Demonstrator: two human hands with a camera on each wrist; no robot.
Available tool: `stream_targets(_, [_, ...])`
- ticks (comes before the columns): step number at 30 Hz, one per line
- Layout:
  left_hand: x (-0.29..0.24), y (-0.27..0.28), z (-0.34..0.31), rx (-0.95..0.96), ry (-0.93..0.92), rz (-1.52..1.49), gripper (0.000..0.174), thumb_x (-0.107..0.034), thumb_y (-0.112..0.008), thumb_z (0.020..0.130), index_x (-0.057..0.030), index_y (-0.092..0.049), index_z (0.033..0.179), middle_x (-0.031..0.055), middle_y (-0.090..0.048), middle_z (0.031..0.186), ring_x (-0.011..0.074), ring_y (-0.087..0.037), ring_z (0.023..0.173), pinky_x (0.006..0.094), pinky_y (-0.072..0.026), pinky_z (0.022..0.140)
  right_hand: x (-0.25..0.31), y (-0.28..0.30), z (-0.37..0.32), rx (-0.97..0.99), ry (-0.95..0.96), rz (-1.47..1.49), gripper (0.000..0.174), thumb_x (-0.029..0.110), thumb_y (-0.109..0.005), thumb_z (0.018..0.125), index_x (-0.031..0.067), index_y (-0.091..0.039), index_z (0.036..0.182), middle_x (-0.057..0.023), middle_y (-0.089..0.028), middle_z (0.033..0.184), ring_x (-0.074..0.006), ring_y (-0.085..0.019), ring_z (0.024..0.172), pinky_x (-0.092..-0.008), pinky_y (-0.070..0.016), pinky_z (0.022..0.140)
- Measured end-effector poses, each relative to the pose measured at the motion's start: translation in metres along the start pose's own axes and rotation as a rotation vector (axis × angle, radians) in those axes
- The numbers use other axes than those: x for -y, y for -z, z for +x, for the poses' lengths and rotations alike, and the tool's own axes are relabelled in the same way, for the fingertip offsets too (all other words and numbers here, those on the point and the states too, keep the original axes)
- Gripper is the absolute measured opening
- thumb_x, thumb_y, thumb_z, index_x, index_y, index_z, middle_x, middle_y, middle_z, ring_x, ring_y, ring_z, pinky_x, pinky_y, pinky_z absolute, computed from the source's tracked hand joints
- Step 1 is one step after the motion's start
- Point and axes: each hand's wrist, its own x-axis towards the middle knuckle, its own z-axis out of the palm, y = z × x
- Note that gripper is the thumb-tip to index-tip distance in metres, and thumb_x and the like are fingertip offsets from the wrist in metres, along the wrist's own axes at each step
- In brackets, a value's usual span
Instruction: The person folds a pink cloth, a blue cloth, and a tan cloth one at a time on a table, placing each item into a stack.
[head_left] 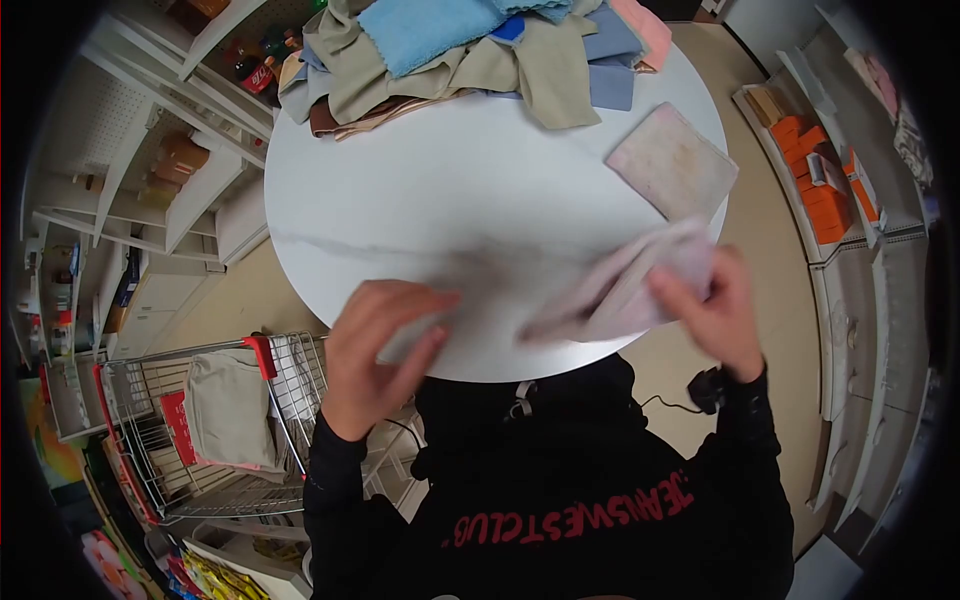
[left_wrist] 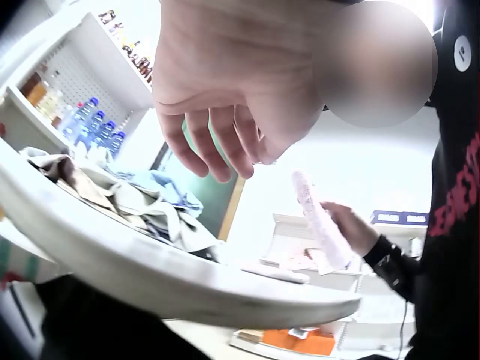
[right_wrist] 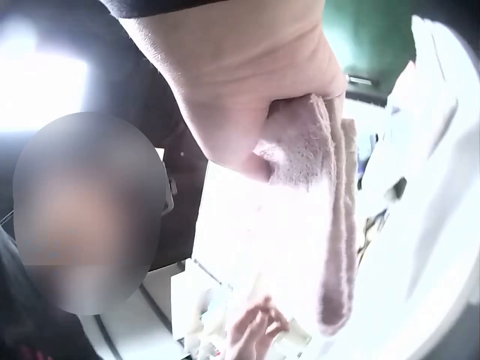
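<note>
My right hand (head_left: 715,310) pinches a folded pale pink towel (head_left: 635,280) over the front right of the round white table (head_left: 400,200). Its layers hang down below the thumb in the right wrist view, where the towel (right_wrist: 337,225) shows several thick folds. My left hand (head_left: 385,345) hovers over the front left edge of the table, fingers loosely bent and holding nothing. Beyond the right hand, a flat, folded pinkish-white towel (head_left: 675,162) with a faint brown stain lies near the table's right edge.
A heap of cloths, with a light blue towel (head_left: 430,35) and a beige cloth (head_left: 555,75), covers the table's far side. On the left stands a shopping cart (head_left: 215,430) holding folded fabric. Shelves with orange boxes (head_left: 825,205) line the right; more shelves (head_left: 190,190) stand left.
</note>
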Motion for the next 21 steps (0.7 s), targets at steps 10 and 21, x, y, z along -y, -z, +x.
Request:
stream_targets(10, [0.063,-0.018,-0.020,-0.198,0.333,0.061,0.026,0.007,-0.072,0.087,-0.0073,-0.076,0.108,0.0075,-0.075,0.103,0.0262,-0.069,0.097,0.0362,-0.0551,0.087,-0.017,0.058,0.041,-0.934,0.139,-0.615,0.031,0.016,-0.074,0.097,0.0038,-0.070,0.126,-0.0070,-0.073,0.104,-0.0147,-0.067,0.087,-0.0291,-0.0527,0.077])
stream_targets(21, [0.071,-0.027,-0.023,-0.166,0.203,0.188,0.029,0.009,-0.070,0.082,-0.0108,-0.078,0.103,0.0046,-0.072,0.100,0.0259,-0.066,0.096,0.0372,-0.0520,0.084,-0.043,0.009,0.082,-0.564,0.316,-0.953,0.048,-0.001,-0.067,0.091,0.0127,-0.067,0.136,-0.0074,-0.070,0.132,-0.0297,-0.066,0.114,-0.0402,-0.0566,0.093])
